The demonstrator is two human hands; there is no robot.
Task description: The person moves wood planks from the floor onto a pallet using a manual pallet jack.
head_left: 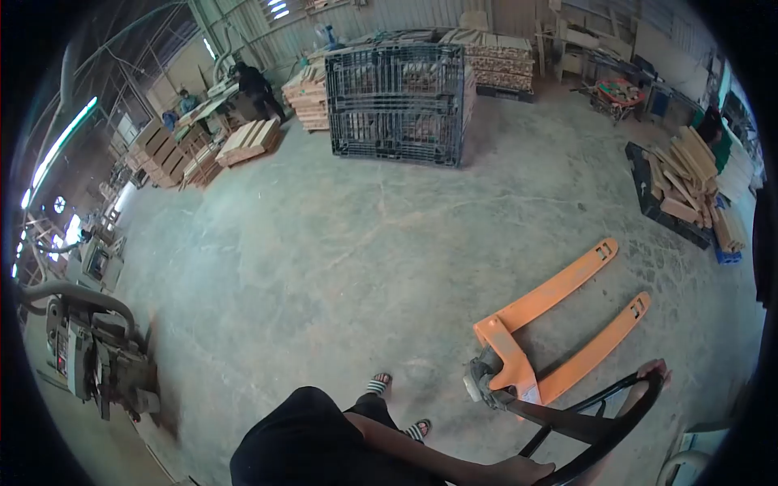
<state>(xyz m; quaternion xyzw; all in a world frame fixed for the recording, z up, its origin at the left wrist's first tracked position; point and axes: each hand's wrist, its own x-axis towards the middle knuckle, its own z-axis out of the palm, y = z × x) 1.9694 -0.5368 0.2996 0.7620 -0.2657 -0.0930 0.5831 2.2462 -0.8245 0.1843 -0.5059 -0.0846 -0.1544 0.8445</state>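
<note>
An orange pallet jack (519, 356) stands on the concrete floor at the lower right, its two forks pointing up and to the right. Its black loop handle (620, 429) leans toward me. At the lower edge, my left hand (523, 470) is closed on the near side of the handle loop. My right hand (653, 371) is wrapped round the loop's far corner. No load lies on the forks.
A black plastic pallet (395, 105) stands upright before wood stacks. At right, a black pallet (652, 194) bears loose wood (689, 174). A machine (101, 356) is at lower left. Two people work at back left, one in dark clothes (256, 87).
</note>
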